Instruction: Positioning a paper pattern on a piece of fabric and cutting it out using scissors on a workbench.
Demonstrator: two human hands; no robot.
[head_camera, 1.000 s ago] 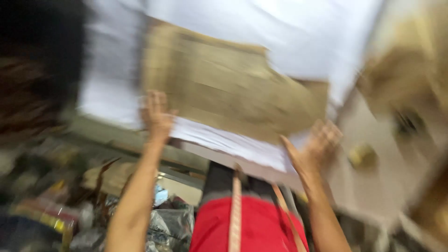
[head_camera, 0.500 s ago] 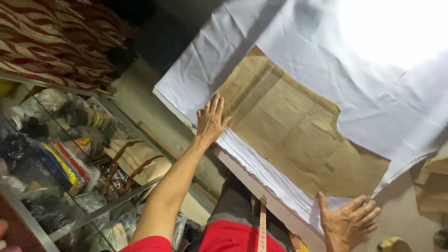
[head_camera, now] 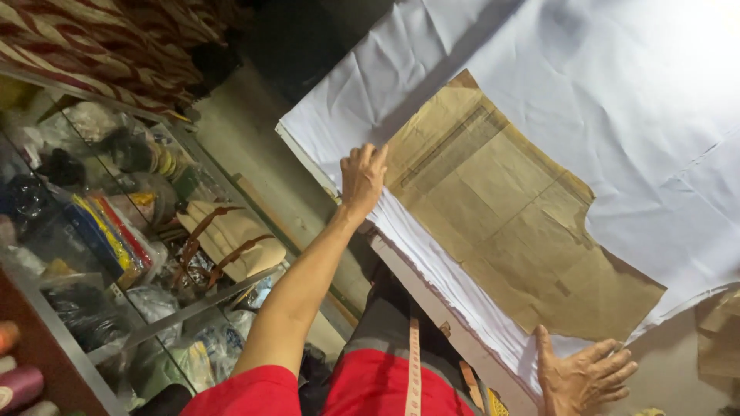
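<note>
nearest to me, a measuring tape (head_camera: 414, 362) hung down over the red shirt (head_camera: 385, 385). my right hand (head_camera: 582, 375) lay flat at the near edge of the white fabric (head_camera: 617, 100), fingers spread and released, gripping nothing, just beside the lower corner of the brown paper pattern (head_camera: 501, 208). my left hand (head_camera: 362, 177) was further out, palm down on the pattern's left edge where it met the fabric stack (head_camera: 439, 262), fingers extended together, pressing, not clenched. the pattern lay flat on top of the fabric, roughly in the middle of the spread, tilted across it, with 1 notched cutout on its far right side.

judgement: to do this well i'd keep both palms flat and smooth outward from the centre so the paper didn't creep or buckle, and keep its long edge even with the layered fabric edge.

edges: the table edge (head_camera: 432, 308) ran diagonally close under both hands, fabric layers overhanging it slightly. there was open white cloth far and right of the pattern, plenty of room to slide that way. to the left, a narrow floor gap, then glass shelves (head_camera: 116, 200) packed with goods, so little room there. striped cloth (head_camera: 100, 38) sat beyond that, farthest off.
</note>
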